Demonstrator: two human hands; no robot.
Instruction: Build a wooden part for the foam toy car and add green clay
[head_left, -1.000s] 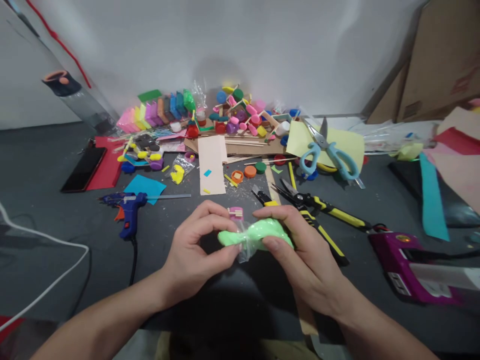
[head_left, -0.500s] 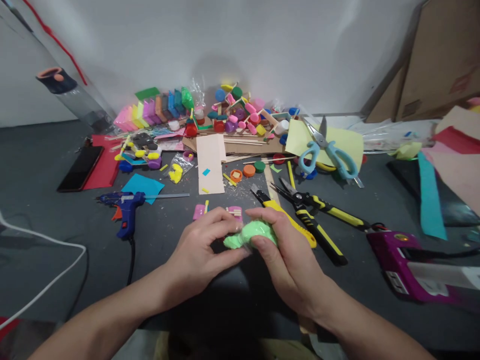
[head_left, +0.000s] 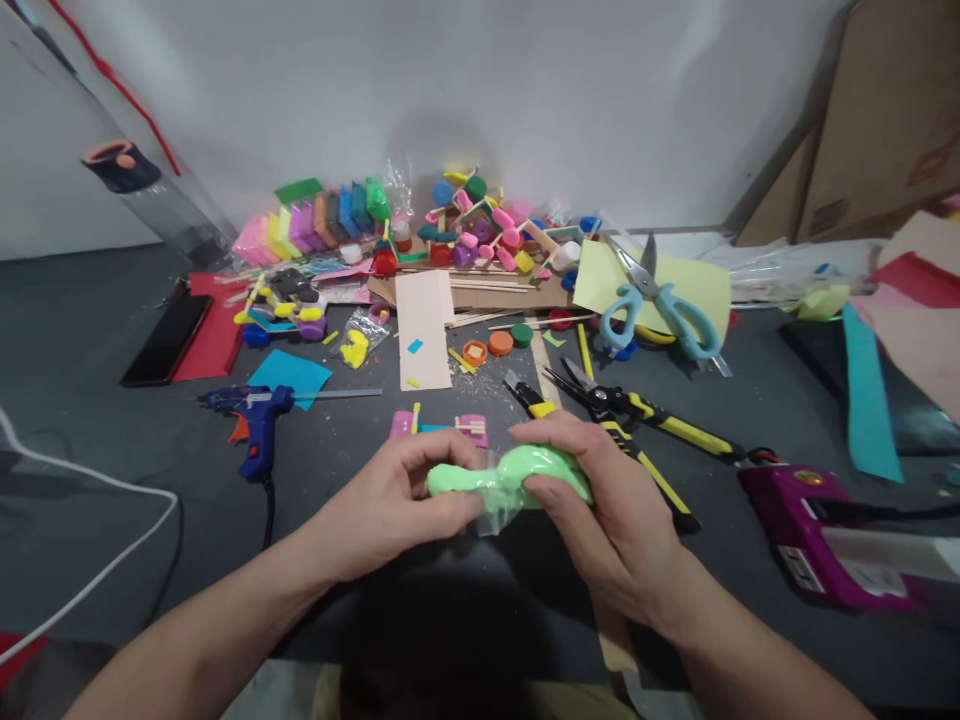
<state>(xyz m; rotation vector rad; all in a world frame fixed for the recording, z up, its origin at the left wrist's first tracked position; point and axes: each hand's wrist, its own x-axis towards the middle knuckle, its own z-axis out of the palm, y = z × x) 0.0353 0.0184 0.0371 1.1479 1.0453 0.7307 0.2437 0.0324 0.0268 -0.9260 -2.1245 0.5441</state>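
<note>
Light green modelling clay (head_left: 546, 466) in a clear plastic wrapper (head_left: 491, 512) is stretched between my two hands, low over the table's near part. My left hand (head_left: 409, 490) pinches the clay's narrower left end, which pokes out of the wrapper. My right hand (head_left: 604, 500) grips the fatter, wrapped right end between thumb and fingers. Just beyond my left fingers lies a small pink and blue piece with pale sticks (head_left: 470, 430), partly hidden by the hand. A yellow utility knife (head_left: 541, 408) lies behind my right hand, which covers most of it.
On the left are a blue glue gun (head_left: 259, 430), a phone (head_left: 166, 340) and a water bottle (head_left: 157, 200). To the right lie pruning shears (head_left: 645, 410), light blue scissors (head_left: 660, 300) and a purple device (head_left: 817, 540). Clay packets (head_left: 300, 222) and small craft pieces line the wall.
My hands have moved apart, the right one rightward. The green clay now looks longer, with a narrow end out to the left and more of the wrapper showing between my hands.
</note>
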